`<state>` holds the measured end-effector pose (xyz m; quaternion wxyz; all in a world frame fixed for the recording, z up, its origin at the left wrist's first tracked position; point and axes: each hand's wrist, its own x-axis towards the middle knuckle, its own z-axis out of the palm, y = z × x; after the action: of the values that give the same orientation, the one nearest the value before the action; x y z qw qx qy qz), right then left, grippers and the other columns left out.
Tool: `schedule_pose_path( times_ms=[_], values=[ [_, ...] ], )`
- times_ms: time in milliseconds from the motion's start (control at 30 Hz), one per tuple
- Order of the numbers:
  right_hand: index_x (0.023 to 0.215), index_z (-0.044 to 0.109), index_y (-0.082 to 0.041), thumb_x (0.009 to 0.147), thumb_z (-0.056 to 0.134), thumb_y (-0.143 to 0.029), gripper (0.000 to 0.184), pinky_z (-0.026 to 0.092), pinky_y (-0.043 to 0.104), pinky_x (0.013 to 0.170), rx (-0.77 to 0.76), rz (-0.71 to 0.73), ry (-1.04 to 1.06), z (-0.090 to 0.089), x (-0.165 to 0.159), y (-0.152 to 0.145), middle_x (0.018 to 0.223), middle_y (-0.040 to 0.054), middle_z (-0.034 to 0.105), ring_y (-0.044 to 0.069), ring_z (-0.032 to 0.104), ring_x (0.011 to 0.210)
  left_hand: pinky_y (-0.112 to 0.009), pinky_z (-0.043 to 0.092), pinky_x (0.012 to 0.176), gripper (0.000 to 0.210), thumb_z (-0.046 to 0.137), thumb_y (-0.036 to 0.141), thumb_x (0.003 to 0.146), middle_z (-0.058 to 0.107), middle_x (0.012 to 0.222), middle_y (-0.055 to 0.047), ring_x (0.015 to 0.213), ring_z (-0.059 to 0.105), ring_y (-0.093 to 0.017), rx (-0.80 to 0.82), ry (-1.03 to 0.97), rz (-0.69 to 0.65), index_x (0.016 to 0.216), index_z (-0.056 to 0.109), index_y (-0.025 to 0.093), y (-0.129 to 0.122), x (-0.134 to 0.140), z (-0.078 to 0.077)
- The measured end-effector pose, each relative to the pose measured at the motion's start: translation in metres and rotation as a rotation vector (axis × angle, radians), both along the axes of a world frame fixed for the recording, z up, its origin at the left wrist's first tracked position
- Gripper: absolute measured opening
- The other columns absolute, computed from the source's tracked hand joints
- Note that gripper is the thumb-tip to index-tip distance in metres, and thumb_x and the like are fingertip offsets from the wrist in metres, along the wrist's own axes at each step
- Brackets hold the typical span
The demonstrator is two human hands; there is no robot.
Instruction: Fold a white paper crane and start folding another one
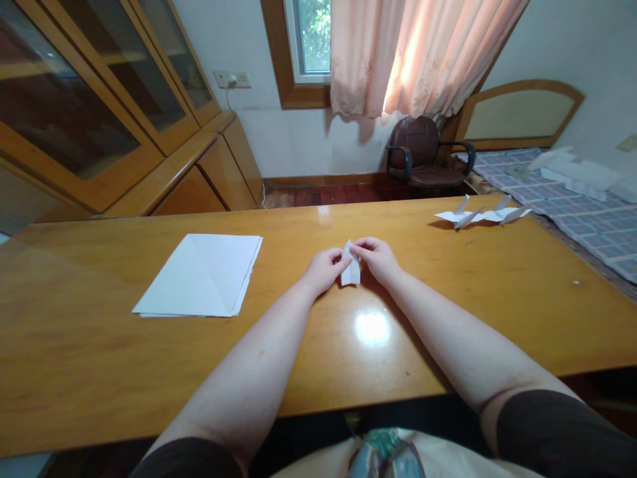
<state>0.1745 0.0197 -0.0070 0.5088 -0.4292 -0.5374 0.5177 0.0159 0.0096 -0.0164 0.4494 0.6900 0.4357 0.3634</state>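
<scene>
A small piece of folded white paper (351, 273) is held upright between my hands, over the middle of the table. Its top comes to a point and its lower end is straight. My left hand (326, 271) pinches its left side, thumb across the front. On the other side my right hand (377, 257) grips the upper right edge between thumb and fingers. Some of the fingertips are hidden behind the paper. To the left lies a stack of white paper sheets (204, 275), the top one showing faint creases.
Several folded paper figures (480, 214) stand at the table's far right edge. The wooden table (308, 358) reflects a bright light spot. Beyond it are a brown office chair (421, 156), a glass-fronted cabinet (164, 159) at left, and a bed (572, 199) at right.
</scene>
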Motion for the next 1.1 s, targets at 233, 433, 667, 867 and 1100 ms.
schedule_pose_path(
  times_ms=[233, 433, 667, 867, 1100],
  values=[
    [0.071, 0.060, -0.017, 0.067, 0.066, -0.046, 0.030, 0.038, 0.023, 0.051, -0.017, 0.054, -0.064, 0.000, -0.003, -0.003, 0.057, -0.0033, 0.056, 0.009, 0.048, 0.051, -0.024, 0.042, 0.059, 0.028, 0.058, 0.043, 0.078, 0.062, 0.070, 0.000, 0.065, 0.055, -0.013, 0.000, -0.059, 0.156, 0.078, 0.063, 0.016, 0.003, 0.000, -0.001],
    [0.059, 0.055, -0.016, 0.068, 0.065, -0.046, 0.033, 0.032, 0.021, 0.043, -0.120, 0.247, -0.284, 0.000, -0.001, -0.007, 0.047, -0.0037, 0.051, 0.008, 0.044, 0.042, -0.022, 0.036, 0.052, 0.027, 0.061, 0.042, 0.075, 0.053, 0.059, 0.004, 0.055, 0.048, -0.010, -0.049, -0.237, 0.258, 0.067, 0.055, 0.017, 0.006, -0.002, -0.001],
    [0.059, 0.053, -0.016, 0.070, 0.064, -0.039, 0.028, 0.031, 0.021, 0.043, -0.125, 0.313, -0.357, 0.001, 0.000, -0.008, 0.046, -0.0043, 0.051, 0.008, 0.044, 0.042, -0.022, 0.036, 0.053, 0.023, 0.061, 0.038, 0.073, 0.055, 0.059, 0.003, 0.055, 0.047, -0.010, -0.127, -0.327, 0.317, 0.068, 0.059, 0.016, 0.006, 0.000, 0.004],
    [0.075, 0.061, -0.013, 0.070, 0.065, -0.037, 0.024, 0.026, 0.019, 0.037, -0.198, 0.489, -0.329, 0.004, -0.005, -0.012, 0.053, -0.0009, 0.060, 0.006, 0.042, 0.037, -0.022, 0.038, 0.053, 0.023, 0.063, 0.037, 0.072, 0.056, 0.059, 0.003, 0.055, 0.049, -0.010, -0.074, -0.261, 0.353, 0.066, 0.060, 0.016, 0.003, 0.000, 0.009],
    [0.069, 0.062, -0.012, 0.072, 0.063, -0.035, 0.024, 0.023, 0.020, 0.036, -0.205, 0.376, -0.290, 0.003, -0.003, -0.009, 0.050, 0.0019, 0.062, 0.005, 0.039, 0.034, -0.025, 0.044, 0.062, 0.029, 0.067, 0.037, 0.069, 0.066, 0.074, -0.001, 0.065, 0.059, -0.013, -0.187, -0.423, 0.249, 0.088, 0.062, 0.015, 0.007, 0.002, 0.004]
  ],
)
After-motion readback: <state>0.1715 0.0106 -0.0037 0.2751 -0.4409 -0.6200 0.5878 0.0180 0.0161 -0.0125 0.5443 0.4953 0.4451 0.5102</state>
